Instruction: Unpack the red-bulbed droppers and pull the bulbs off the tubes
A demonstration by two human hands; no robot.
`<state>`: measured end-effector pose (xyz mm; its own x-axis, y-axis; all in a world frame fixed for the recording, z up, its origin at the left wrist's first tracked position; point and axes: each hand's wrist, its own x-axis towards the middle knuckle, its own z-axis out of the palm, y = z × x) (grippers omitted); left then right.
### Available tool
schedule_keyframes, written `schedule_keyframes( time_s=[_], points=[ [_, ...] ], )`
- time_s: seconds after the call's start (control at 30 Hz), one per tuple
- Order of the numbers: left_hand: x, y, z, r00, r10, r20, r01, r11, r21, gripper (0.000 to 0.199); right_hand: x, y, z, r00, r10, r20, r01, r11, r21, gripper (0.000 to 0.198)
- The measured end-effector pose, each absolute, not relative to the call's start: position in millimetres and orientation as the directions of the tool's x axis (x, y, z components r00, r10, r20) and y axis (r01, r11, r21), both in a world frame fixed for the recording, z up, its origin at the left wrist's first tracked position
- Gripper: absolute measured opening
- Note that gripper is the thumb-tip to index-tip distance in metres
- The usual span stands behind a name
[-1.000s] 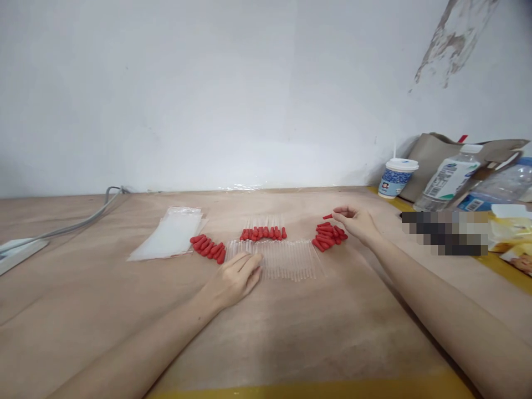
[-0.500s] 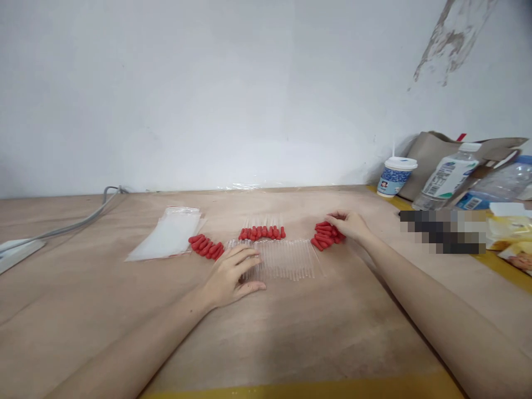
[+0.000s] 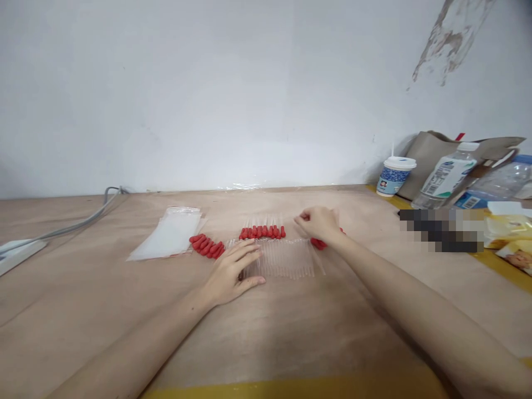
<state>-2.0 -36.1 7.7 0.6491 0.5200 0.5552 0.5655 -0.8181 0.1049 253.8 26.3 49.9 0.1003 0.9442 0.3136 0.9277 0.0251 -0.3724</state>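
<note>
My left hand [image 3: 233,272] lies with fingers spread over the left end of a row of thin clear tubes [image 3: 286,259]. Just beyond it, red rubber bulbs [image 3: 206,246] form a small curved pile. Behind the row, several droppers with red bulbs [image 3: 262,231] lie side by side, their clear tips toward the wall. My right hand [image 3: 318,223] is raised to the right of these droppers, its fingers pinched together; whatever they hold is hidden. Beneath its wrist, a second pile of red bulbs [image 3: 318,244] shows only in part.
White plastic bags [image 3: 170,235] are stacked at left, near a grey cable [image 3: 89,216]. Along the right stand a paper cup [image 3: 394,176], a water bottle [image 3: 448,176], a grey bag [image 3: 419,155] and yellow packets [image 3: 511,233]. The wall closes off the table's back.
My right hand has moved left from the right-hand pile of red bulbs, its fingers now pinched and its wrist covering much of that pile. My left hand has stayed in place.
</note>
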Motion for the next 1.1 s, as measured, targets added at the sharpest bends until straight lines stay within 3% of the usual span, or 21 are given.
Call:
schedule_keyframes(
  time_s=[0.23, 0.4, 0.53, 0.63, 0.77, 0.83, 0.87, 0.97, 1.1],
  points=[
    [-8.4, -41.6, 11.1, 0.461, 0.585, 0.667, 0.687, -0.711, 0.149, 0.064, 214.3, 57.1, 42.4, 0.126, 0.987, 0.101, 0.953, -0.092, -0.288, 0.021],
    [-12.1, -40.9, 10.7, 0.462, 0.616, 0.637, 0.710, -0.688, 0.150, 0.067, 209.0, 68.5, 39.6, 0.159, 0.987, -0.035, 0.943, -0.162, -0.291, 0.018],
    [-12.5, -40.4, 11.1, 0.471, 0.617, 0.630, 0.698, -0.697, 0.161, 0.063, 210.9, 66.4, 49.2, 0.143, 0.988, -0.052, 0.933, -0.152, -0.328, 0.010],
    [-12.0, -40.8, 12.4, 0.480, 0.601, 0.639, 0.679, -0.716, 0.164, 0.049, 218.7, 50.4, 63.8, 0.069, 0.997, 0.046, 0.927, -0.047, -0.372, 0.012],
    [-10.1, -42.3, 12.0, 0.430, 0.598, 0.676, 0.684, -0.705, 0.189, 0.039, 236.9, 13.3, 67.1, -0.105, 0.949, 0.298, 0.885, 0.226, -0.407, 0.022],
    [-8.4, -43.3, 10.6, 0.380, 0.595, 0.708, 0.696, -0.688, 0.204, 0.043, 245.2, -6.6, 55.0, -0.302, 0.791, 0.533, 0.804, 0.512, -0.304, 0.027],
    [-7.3, -43.7, 9.8, 0.367, 0.588, 0.721, 0.696, -0.687, 0.207, 0.045, 248.0, -16.1, 46.3, -0.382, 0.726, 0.572, 0.773, 0.590, -0.232, 0.022],
    [-3.0, -45.2, 7.7, 0.407, 0.549, 0.730, 0.667, -0.724, 0.173, 0.048, 248.8, -41.1, 18.9, -0.404, 0.599, 0.692, 0.770, 0.631, -0.097, 0.016],
    [5.2, -48.2, 5.5, 0.579, 0.415, 0.702, 0.572, -0.820, 0.014, 0.040, 238.9, -59.1, -1.7, -0.474, 0.409, 0.779, 0.713, 0.698, 0.067, 0.012]
  ],
)
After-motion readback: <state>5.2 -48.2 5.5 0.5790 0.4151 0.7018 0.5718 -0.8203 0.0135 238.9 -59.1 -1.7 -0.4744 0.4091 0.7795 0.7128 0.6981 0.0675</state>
